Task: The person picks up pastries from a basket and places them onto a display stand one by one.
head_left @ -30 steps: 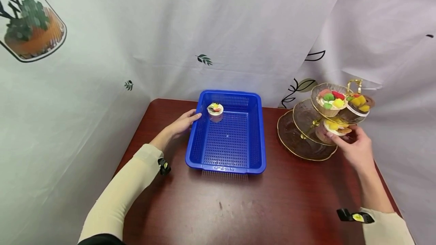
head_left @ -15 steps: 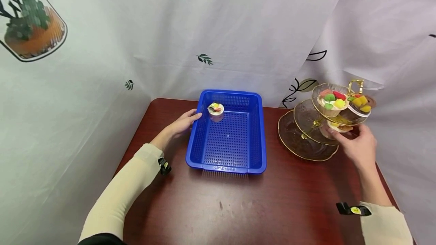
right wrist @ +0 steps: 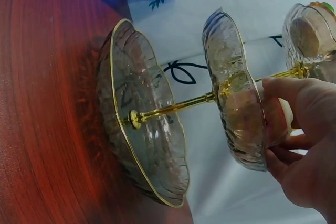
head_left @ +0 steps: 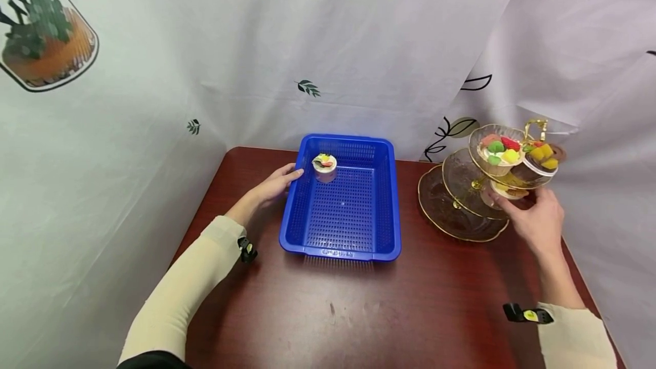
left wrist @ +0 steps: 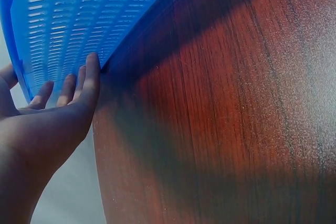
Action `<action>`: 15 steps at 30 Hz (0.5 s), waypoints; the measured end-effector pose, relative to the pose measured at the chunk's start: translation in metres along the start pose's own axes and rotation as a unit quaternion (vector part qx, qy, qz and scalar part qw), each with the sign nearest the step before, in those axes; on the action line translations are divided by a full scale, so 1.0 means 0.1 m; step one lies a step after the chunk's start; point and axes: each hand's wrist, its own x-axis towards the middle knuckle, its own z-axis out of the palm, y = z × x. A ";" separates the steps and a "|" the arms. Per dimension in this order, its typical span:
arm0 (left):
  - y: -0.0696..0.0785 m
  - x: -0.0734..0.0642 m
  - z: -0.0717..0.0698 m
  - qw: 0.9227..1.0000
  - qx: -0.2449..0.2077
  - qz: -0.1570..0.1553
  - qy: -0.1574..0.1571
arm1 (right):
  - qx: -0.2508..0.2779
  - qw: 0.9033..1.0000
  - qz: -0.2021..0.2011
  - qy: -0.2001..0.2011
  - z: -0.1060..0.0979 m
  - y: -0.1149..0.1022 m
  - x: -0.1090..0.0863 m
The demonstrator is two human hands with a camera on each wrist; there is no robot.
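My left hand [head_left: 275, 188] holds the left side of a blue plastic basket [head_left: 286, 226], thumb at the rim and fingers against its perforated outer wall [left wrist: 79, 30]. Inside, a small cream-topped dessert cup [head_left: 325, 168] stands near the back left. My right hand [head_left: 538, 221] grips another dessert cup [right wrist: 275, 121] on the middle tier of a gold-rimmed glass cake stand [head_left: 461, 181]. Its fingers and thumb are round the cup, partly hiding it. On the top tier sit a fruit-topped cupcake [head_left: 498, 155] and a dark dessert cup with yellow fruit [head_left: 534, 165].
The basket and stand rest on a reddish-brown wooden table [head_left: 348, 312], apart from each other. The stand's wide bottom plate [head_left: 435, 209] lies below the middle tier. A printed white cloth [head_left: 359, 61] hangs behind and beside the table.
My right hand has shifted slightly and now covers more of the middle-tier dessert cup. The left hand and basket stay in place.
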 end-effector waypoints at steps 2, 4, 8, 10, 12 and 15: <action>0.00 0.00 0.00 1.000 0.002 0.002 -0.001 | 0.003 1.000 -0.001 0.001 0.00 0.00 -0.01; -0.01 0.00 0.00 1.000 0.002 0.003 -0.001 | 0.004 1.000 0.000 0.001 -0.01 0.00 -0.02; -0.03 -0.01 -0.01 1.000 0.012 0.000 -0.001 | 0.004 1.000 0.004 -0.007 -0.03 -0.02 -0.03; -0.03 -0.01 -0.02 1.000 0.011 -0.001 -0.003 | 0.002 1.000 0.017 -0.015 -0.05 -0.03 -0.04; -0.03 -0.01 -0.01 1.000 0.007 -0.001 -0.005 | -0.001 0.999 0.026 -0.020 -0.08 -0.04 -0.05; -0.01 -0.01 -0.01 1.000 -0.003 -0.001 -0.007 | -0.008 0.999 0.041 -0.023 -0.13 -0.07 -0.06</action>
